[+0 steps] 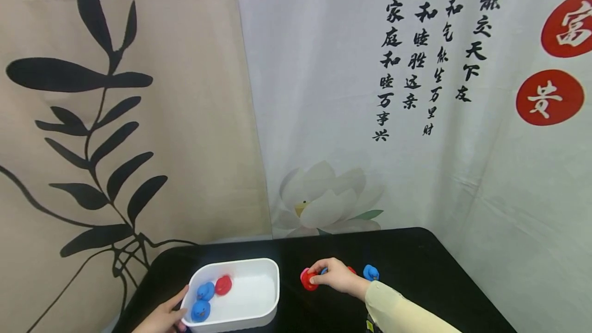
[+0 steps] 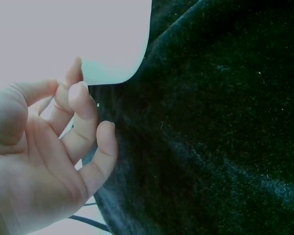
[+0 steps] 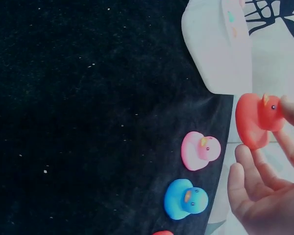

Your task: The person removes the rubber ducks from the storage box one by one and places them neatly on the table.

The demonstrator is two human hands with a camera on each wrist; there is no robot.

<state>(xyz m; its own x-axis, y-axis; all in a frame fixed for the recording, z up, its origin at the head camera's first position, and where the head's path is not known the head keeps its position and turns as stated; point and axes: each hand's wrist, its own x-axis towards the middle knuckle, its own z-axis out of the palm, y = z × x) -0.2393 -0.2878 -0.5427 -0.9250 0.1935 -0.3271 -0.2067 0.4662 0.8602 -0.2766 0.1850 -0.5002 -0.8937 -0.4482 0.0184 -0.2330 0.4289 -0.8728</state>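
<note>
My right hand [image 1: 339,275] pinches a red rubber duck [image 3: 255,120] between thumb and fingers, above the dark tabletop. In the right wrist view a pink rubber duck [image 3: 195,152] and a blue rubber duck [image 3: 175,199] stand on the cloth near that hand. At the left, my left hand [image 1: 164,315] holds the side wall of a white plastic box [image 1: 252,292], thumb at the rim. Inside the box, toward its left end, sit two blue ducks [image 1: 201,311] and a red duck [image 1: 223,285].
Another blue duck [image 1: 371,273] stands beyond my right forearm. Part of a red duck [image 1: 352,270] shows behind the right hand. Black cloth [image 1: 398,243] covers the table, and a printed curtain [image 1: 324,91] hangs behind it.
</note>
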